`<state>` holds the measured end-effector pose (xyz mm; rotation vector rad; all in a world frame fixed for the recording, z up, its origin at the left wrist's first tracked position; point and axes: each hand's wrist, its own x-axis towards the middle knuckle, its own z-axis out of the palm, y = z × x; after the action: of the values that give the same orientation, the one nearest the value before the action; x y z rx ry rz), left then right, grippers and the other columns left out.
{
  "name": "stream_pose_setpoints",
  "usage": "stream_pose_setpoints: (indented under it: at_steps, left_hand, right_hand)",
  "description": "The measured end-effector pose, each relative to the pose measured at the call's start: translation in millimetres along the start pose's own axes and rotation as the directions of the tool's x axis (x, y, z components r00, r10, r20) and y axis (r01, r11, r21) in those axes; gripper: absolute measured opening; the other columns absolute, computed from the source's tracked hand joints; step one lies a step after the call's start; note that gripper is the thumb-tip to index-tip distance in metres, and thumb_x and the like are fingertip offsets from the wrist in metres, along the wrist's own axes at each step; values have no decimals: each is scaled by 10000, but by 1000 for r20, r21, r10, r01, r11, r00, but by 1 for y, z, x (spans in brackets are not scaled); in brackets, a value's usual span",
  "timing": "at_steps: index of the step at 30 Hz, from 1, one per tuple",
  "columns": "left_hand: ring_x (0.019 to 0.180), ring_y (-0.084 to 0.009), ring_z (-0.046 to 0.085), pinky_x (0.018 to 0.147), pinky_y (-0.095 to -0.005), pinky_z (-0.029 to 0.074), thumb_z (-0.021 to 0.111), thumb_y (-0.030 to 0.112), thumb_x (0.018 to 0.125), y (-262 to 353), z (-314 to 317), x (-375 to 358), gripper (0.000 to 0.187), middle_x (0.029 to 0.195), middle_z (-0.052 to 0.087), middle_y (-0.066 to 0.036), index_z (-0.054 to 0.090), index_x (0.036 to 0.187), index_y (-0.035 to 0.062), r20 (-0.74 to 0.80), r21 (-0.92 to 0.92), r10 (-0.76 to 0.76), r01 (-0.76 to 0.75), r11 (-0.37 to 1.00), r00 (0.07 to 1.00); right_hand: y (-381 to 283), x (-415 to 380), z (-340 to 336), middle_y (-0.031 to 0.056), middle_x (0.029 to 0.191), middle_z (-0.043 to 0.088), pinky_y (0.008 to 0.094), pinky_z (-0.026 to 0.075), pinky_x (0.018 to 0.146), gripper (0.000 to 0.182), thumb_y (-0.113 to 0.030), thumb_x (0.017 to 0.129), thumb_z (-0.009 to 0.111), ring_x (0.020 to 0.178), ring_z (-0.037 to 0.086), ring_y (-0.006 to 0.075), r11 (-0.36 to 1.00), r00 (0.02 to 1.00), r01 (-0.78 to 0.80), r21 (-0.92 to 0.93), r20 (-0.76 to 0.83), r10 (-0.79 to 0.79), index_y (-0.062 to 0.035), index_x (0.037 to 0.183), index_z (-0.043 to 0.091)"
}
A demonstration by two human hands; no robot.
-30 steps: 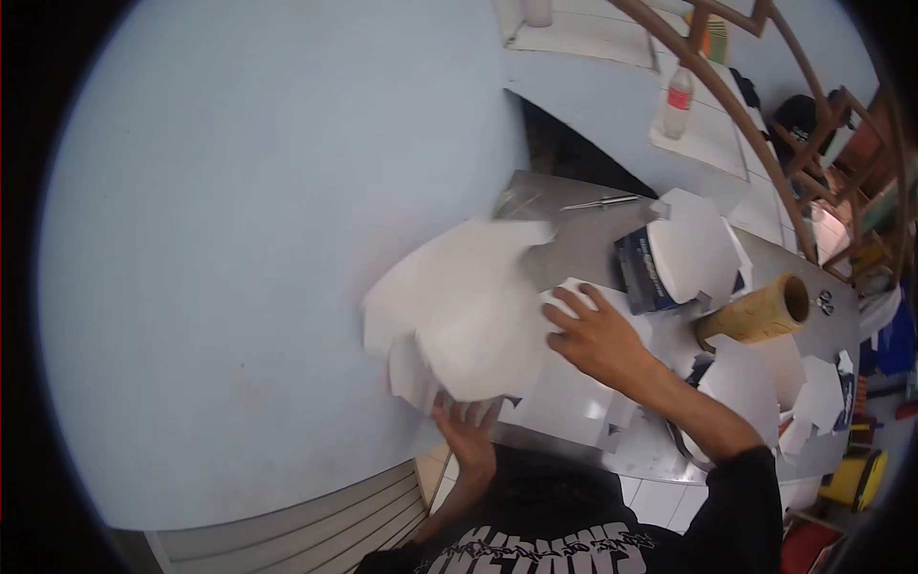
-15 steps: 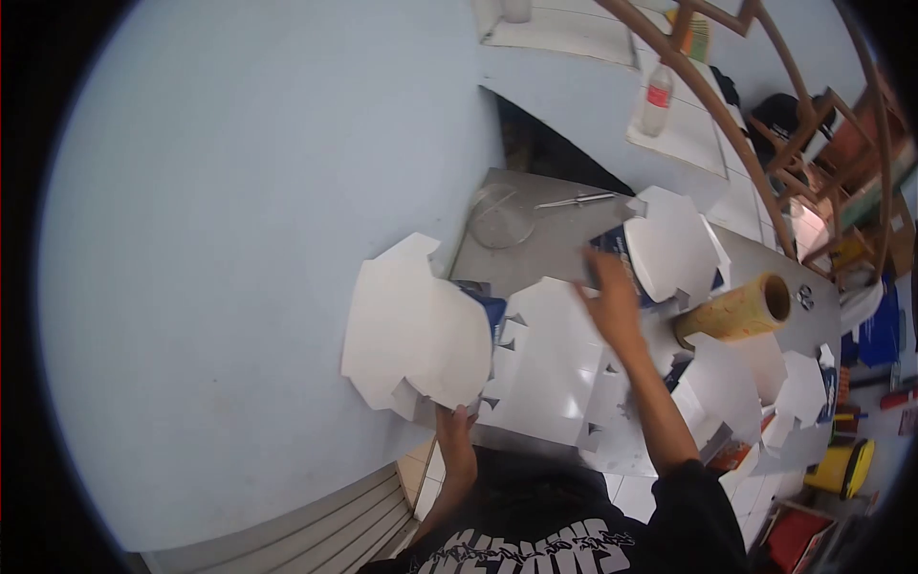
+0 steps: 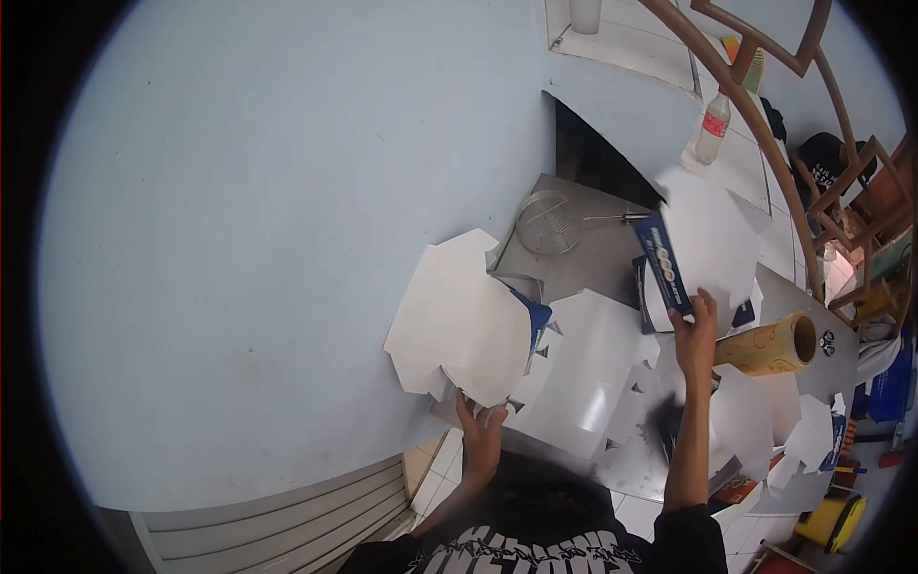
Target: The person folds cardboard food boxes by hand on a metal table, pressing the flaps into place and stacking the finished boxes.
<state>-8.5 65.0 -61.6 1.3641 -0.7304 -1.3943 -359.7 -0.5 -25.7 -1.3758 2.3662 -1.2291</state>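
My left hand [image 3: 481,435] is closed on the lower edge of a white and blue cardboard box [image 3: 459,311] with its flaps raised, at the table's left end. My right hand [image 3: 696,330] grips the near end of another open box [image 3: 708,234], whose dark blue side with white lettering faces left. That box is tilted above a further box [image 3: 653,297] at the back. Between my hands a flat, unfolded white carton [image 3: 579,368] lies on the metal table [image 3: 607,260].
A round wire strainer [image 3: 548,222] lies at the back left. A yellow roll [image 3: 770,346] and more open boxes [image 3: 746,411] stand on the right. A bottle [image 3: 712,129] is on the tiled ledge. Brown metal railing [image 3: 765,124] curves above. A person [image 3: 824,161] is in the background.
My right hand, empty and reaching before, has taken hold of a box at the back and lifted it. My left hand is still at its box. The view has shifted.
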Motion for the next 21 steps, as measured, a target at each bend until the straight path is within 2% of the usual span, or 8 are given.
stream_pose_setpoints:
  at_steps: [2,5,6,8,11,14,20,21]
  left_hand:
    - [1279,-334,443,1026,-408,434,600,44,880,14,8,-5,865,1485,244,-233,16,1518,31,-28,-53,-36,34,998,999]
    - [1312,-340,400,1024,-482,450,629,111,890,15,9,-6,917,1471,222,-206,-28,1529,119,-22,-68,-24,23,997,999]
    - [1330,-342,379,1027,-517,455,641,140,893,12,7,-6,937,1463,216,-192,-43,1533,156,-14,-63,-10,9,998,1000]
    - [1325,-338,383,1012,-504,461,651,148,888,6,3,-6,949,1461,219,-194,-41,1536,175,-5,-42,-21,20,999,1000]
    - [1296,-337,426,1000,-459,463,679,123,872,5,2,-12,972,1471,219,-224,-35,1531,145,-30,-3,-37,37,999,999]
    - [1273,-332,452,992,-435,468,698,104,855,-10,-6,-14,976,1458,240,-234,-10,1526,127,-32,27,-61,61,998,998]
    - [1223,-303,481,961,-403,489,717,68,819,1,-4,-12,959,1403,290,-210,57,1512,114,-55,-21,-98,97,995,994]
    - [1214,-298,486,954,-398,493,719,60,812,2,-5,-11,958,1396,295,-207,64,1510,110,-50,-27,-99,98,995,994]
  right_hand:
    - [-84,1,-38,176,1409,470,445,486,938,257,-31,780,735,1162,564,388,995,982,98,-6,161,-96,3,1012,628]
    - [-141,0,-57,145,1428,465,429,493,883,158,-52,773,719,1013,623,371,953,917,301,25,265,-297,-33,899,625]
    - [-153,1,-59,148,1439,455,432,497,881,163,-43,757,717,1021,623,365,942,891,334,45,310,-331,-33,886,618]
    - [-173,2,-57,152,1460,436,436,506,877,175,-26,724,714,1038,623,354,917,830,389,88,398,-390,-33,860,604]
    - [-179,6,-29,162,1473,420,439,524,854,200,-26,689,725,1045,621,350,729,654,679,83,381,-653,-37,837,591]
    - [-183,5,-10,172,1478,412,429,533,843,212,-26,665,729,1051,614,356,678,581,731,74,454,-676,-47,828,596]
    - [-176,0,-56,146,1494,397,410,550,794,221,-17,641,733,1086,621,360,862,768,503,63,424,-480,-70,791,579]
    - [-168,1,-60,142,1494,397,409,553,788,229,-12,636,737,1093,622,357,853,771,513,98,383,-508,-71,786,574]
